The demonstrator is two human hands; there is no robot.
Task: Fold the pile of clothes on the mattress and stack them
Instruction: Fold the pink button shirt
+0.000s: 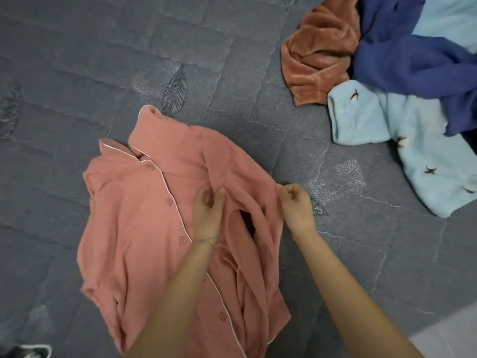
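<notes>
Pinching the pink shirt (144, 228) lying near the pile (402, 63) on the mattress (103, 60), left hand (207, 211) and right hand (296, 205) are seemingly drawing its sleeve taut, best smoothed flat before folding.

Bedroom at home: quilted mattress (77, 60), strewn clothes (387, 73).

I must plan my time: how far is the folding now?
Nothing looks finished; no folded stack is in view. In hand: the pink shirt lies spread on the mattress, left hand and right hand pinching its fabric. Left: brown cloth, navy cloth and blue cloth, crumpled.
</notes>
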